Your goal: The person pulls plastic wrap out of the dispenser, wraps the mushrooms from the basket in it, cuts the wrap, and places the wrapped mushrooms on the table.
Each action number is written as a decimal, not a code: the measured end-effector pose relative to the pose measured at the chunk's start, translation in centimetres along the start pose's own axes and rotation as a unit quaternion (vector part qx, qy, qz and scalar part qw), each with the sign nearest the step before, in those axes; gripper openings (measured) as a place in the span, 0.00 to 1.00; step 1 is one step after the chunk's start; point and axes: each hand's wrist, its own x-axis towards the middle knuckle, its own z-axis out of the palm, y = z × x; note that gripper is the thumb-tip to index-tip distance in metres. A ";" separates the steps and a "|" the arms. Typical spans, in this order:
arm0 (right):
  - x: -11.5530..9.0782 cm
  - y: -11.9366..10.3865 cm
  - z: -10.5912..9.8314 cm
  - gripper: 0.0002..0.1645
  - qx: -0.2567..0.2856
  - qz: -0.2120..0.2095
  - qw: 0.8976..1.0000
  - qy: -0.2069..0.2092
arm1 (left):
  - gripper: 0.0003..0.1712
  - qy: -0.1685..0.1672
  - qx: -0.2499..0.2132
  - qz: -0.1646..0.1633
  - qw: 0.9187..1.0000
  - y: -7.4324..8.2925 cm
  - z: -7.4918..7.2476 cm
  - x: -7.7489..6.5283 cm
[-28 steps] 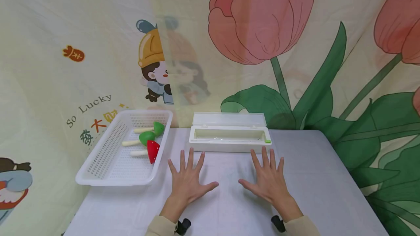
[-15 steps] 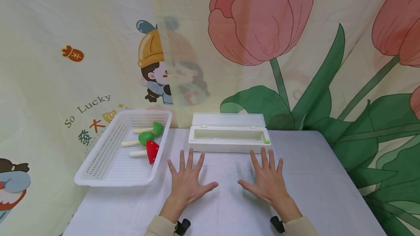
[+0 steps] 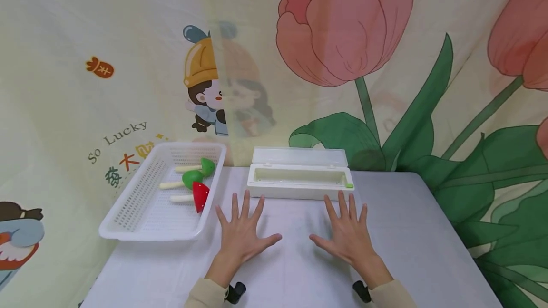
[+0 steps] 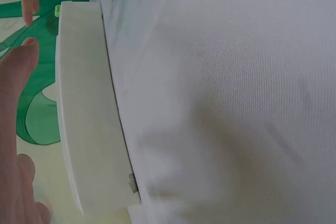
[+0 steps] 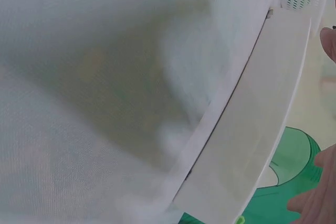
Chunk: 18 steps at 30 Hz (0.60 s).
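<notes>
Left hand (image 3: pixel 239 236), lower centre of the frame: fingers straight and fully spread, back upward, holding nothing. Right hand (image 3: pixel 352 237), lower right of centre: likewise spread, nothing held. The 2 hands appear raised over the white table (image 3: pixel 291 274), shadows below; the pose reads as a neutral ready stance.

Just beyond the fingertips, at centre, sits the white box (image 3: pixel 299 192). Its lid (image 3: pixel 299 157) stands raised at the rear, leaving the long compartment exposed to the front. A green tab (image 3: pixel 349 185) marks its right front corner. Contact between box and hands is not seen.

Left of centre, a white basket (image 3: pixel 145 237) contains 3 sticks: 2 green-headed, the rear stick (image 3: pixel 208 167) and the middle stick (image 3: pixel 192 179), and 1 red-headed stick (image 3: pixel 200 197). All heads point right; the side-by-side arrangement presumably keeps each separately reachable.

Compared with 0.5 s earlier: the head view has shifted slightly, and both hands sit marginally further left relative to the box. Finger spread, lid and basket contents are unchanged.
</notes>
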 end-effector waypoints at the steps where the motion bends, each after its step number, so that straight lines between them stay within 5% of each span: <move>1: 0.0 0.0 0.0 0.69 -0.004 0.001 1.000 0.000 | 0.64 -0.003 -0.002 0.002 1.000 0.0 0.0 0.0; 18: -0.1 1.2 -0.3 0.69 -0.020 0.004 1.000 0.012 | 0.63 0.018 -0.006 0.016 1.000 0.6 0.2 0.2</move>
